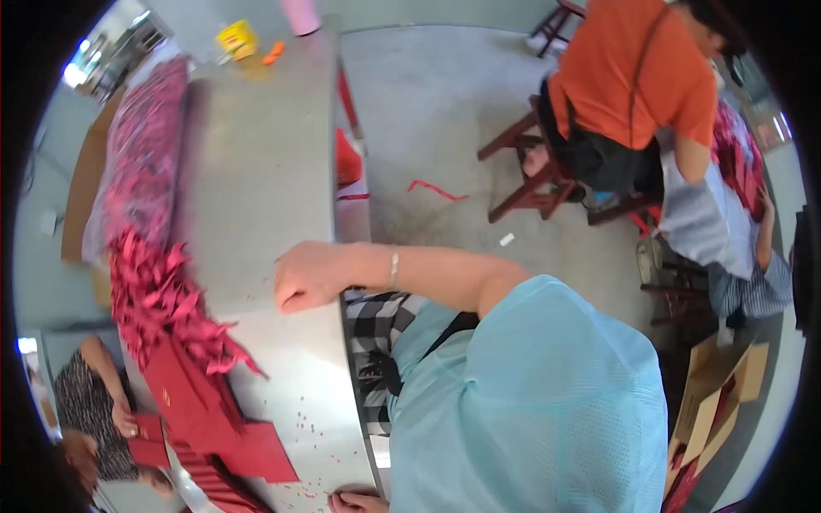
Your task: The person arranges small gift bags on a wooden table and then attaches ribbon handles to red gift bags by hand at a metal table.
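My right hand [312,275] is curled into a fist over the metal table [265,171] near its edge, and nothing shows in it. A thin bracelet circles that wrist. At the bottom edge of the view is part of my left hand [357,503], by the table's edge; most of its fingers are cut off. Beyond my hands lie folded red sheets or bags [192,402], overlapping one another. A heap of pinkish-red ribbon strips [162,291] covers their upper end. Tiny red scraps [308,427] are scattered on the tabletop.
A long clear plastic bag of red ribbons [145,154] lies along the table's far side. A yellow packet [238,38] stands at the table's end. Across the table a person [94,410] holds a red piece. Another in orange [637,77] sits at right; an open carton [718,402] stands nearby.
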A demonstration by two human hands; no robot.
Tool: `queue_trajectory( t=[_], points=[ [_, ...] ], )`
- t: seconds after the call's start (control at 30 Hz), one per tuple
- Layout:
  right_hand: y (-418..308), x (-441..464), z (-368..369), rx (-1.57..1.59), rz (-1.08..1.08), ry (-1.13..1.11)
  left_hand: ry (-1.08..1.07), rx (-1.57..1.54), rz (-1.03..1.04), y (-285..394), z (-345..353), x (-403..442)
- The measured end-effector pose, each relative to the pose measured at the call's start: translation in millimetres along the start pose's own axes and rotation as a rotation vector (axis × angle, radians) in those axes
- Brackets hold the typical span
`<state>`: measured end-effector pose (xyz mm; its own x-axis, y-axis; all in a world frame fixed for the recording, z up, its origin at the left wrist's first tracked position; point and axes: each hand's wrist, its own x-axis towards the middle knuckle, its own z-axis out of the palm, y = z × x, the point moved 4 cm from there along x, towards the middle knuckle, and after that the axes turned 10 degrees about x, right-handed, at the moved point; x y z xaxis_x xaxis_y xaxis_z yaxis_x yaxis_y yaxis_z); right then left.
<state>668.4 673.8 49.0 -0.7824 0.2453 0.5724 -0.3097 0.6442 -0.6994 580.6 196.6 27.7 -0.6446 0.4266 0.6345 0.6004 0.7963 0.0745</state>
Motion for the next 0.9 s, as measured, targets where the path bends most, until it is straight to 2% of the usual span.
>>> queue_trajectory(
  t=[0.03,0.07,0.13,0.23,0.3,0.43,0.5,0.53,0.6,0.7,0.73,0.77,0.83,0.9],
  points=[
    [4,2,2,-0.033,0.041,-0.052,-0.065,-0.021,-0.020,4,-5,-2],
    [0,2,0,-0.075,-0.007,-0.063,-0.119,-0.024,-0.059,19,-16,6],
    [1,5,1,0.057,0.001,-0.063,-0.209,-0.052,-0.137,24,-20,6],
    [1,11,0,0.128,0.260,-0.172,-0.253,-0.085,-0.222,32,-29,15],
    [-11,18,2,0.251,0.478,-0.120,-0.234,-0.080,-0.216,28,-28,16],
    [-22,64,26,0.209,0.380,-0.137,-0.230,-0.127,-0.257,25,-36,33],
    [-35,101,48,0.065,0.014,-0.241,-0.216,-0.203,-0.378,21,-36,35],
    [-39,121,60,0.081,-0.054,-0.244,-0.182,-0.212,-0.451,22,-35,37],
    [-35,157,84,0.092,-0.210,-0.191,-0.120,-0.258,-0.452,37,-38,53],
    [-24,215,118,0.040,-0.120,-0.171,-0.088,-0.390,-0.423,70,-32,91],
    [-13,230,132,-0.072,-0.142,-0.133,-0.092,-0.450,-0.442,79,-24,104],
    [-18,237,141,-0.057,-0.162,-0.151,-0.094,-0.467,-0.429,90,-19,117],
    [-14,243,158,-0.359,0.094,-0.388,-0.092,-0.493,-0.384,109,-11,144],
    [-15,232,164,-0.321,0.015,-0.324,-0.059,-0.478,-0.386,115,-1,160]
  ],
)
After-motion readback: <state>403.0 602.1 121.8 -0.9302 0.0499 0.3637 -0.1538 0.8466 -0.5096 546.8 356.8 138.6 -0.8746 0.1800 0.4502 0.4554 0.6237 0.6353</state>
